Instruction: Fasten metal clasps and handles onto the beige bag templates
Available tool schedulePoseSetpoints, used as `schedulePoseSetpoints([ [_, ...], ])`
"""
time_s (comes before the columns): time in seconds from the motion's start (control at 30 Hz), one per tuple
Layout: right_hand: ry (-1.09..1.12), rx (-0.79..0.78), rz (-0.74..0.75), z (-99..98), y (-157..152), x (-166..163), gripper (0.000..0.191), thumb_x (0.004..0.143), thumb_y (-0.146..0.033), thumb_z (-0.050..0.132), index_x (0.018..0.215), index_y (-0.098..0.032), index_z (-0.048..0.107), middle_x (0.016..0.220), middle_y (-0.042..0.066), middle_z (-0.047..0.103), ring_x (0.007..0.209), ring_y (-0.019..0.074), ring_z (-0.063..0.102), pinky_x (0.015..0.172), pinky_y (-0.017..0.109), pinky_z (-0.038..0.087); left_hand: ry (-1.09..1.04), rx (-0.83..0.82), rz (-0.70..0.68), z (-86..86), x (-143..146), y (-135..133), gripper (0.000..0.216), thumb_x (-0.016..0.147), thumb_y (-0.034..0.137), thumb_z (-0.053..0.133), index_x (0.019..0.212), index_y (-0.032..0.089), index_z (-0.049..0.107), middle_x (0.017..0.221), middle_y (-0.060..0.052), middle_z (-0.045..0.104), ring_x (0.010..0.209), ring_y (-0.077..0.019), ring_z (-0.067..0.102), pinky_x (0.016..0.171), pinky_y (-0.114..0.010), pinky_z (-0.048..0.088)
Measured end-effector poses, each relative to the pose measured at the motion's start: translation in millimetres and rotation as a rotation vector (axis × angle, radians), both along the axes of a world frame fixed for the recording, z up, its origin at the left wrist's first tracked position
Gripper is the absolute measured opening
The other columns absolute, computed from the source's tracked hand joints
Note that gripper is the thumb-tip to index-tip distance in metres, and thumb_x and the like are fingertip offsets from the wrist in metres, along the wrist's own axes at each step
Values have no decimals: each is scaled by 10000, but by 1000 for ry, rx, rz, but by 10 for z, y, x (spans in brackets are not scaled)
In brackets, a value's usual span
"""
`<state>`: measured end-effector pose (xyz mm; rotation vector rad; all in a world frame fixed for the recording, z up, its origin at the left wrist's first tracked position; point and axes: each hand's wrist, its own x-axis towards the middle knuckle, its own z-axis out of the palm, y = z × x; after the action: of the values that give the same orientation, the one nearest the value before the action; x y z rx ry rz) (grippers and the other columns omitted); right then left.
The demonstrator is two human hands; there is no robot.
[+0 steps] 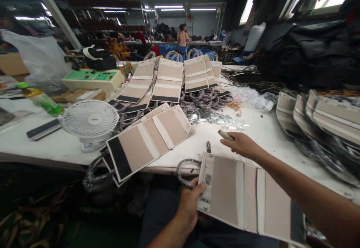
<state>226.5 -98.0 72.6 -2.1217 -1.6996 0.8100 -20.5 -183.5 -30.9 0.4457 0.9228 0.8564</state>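
Observation:
My left hand point(191, 199) grips the end of a flat beige bag panel point(226, 184), thumb on top. The panel has pale cross strips, a black band at its far right end, and small metal fittings near my thumb. A plastic-wrapped loop handle point(187, 161) sticks out beside that hand. My right hand point(242, 143) is closed around a short, pale, rounded tool point(225, 135), held over the white table point(194, 146); its exact kind is unclear. A small metal piece point(208, 146) lies just past the panel's upper edge.
More beige panels point(167, 79) with wrapped handles are piled ahead, others point(337, 116) at right. A white fan point(90, 118), a drink bottle point(41, 99) and a control box point(94, 77) stand at left. Small brass parts point(234, 106) lie mid-table. A person point(182, 36) is far back.

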Motion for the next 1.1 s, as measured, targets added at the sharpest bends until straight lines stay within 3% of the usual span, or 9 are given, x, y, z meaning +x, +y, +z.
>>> schedulePoseSetpoints([
  [0.17,-111,113,230,-109,-285,236,529,839,-190,583,1363,-166,649,1238,117,703,1000,245,695,847,313,506,30,-56,76,81,136,41,388,617,313,869,924,90,788,740,-96,771,679,-237,727,655,-301,538],
  [0.27,-163,180,255,-140,-451,323,473,828,-176,611,1297,-196,669,1221,107,714,951,232,711,815,307,523,60,-81,113,75,196,57,338,592,289,850,857,93,772,708,-86,760,650,-232,720,639,-295,533],
  [0.37,-257,302,177,-28,-574,316,232,869,-297,679,1090,-230,701,1002,62,758,784,223,709,692,307,512,67,-114,131,36,226,58,357,558,290,857,842,93,769,690,-84,751,650,-242,720,635,-302,532],
  [0.53,-123,574,-77,144,-789,36,339,849,-454,777,1102,-236,713,823,25,744,647,192,672,626,297,510,75,-120,180,20,281,41,299,557,268,854,786,118,735,696,-83,752,618,-229,699,624,-306,526],
  [0.63,19,641,-177,-6,-916,-232,341,882,-408,726,1177,-240,694,901,34,739,667,180,649,605,293,504,110,-100,200,32,323,28,254,596,255,818,790,119,726,706,-86,752,597,-207,674,622,-302,521],
  [0.77,135,740,-243,-343,-1021,-594,444,866,-311,694,1299,-243,620,1011,47,715,882,225,663,805,377,525,129,-81,188,46,346,16,237,627,247,789,815,114,733,699,-84,742,594,-201,660,640,-309,526],
  [0.87,408,727,-334,-475,-1003,-834,329,856,-262,686,1183,-245,651,1039,47,708,973,236,658,874,408,507,120,-77,196,56,341,13,221,626,230,787,807,119,725,683,-72,729,593,-190,644,630,-299,518],
  [0.97,871,758,-441,-478,-882,-1004,95,848,-251,711,857,-228,620,815,-1,675,787,183,646,723,336,510,127,-86,216,58,339,10,199,614,217,785,772,131,700,686,-63,721,611,-189,644,615,-289,508],
  [1.1,1323,813,-653,-445,-709,-1047,390,835,-270,761,652,-219,421,512,-103,397,436,89,380,458,242,342,152,-88,228,44,345,6,220,608,238,807,762,129,694,657,-43,689,601,-179,630,590,-276,487],
])
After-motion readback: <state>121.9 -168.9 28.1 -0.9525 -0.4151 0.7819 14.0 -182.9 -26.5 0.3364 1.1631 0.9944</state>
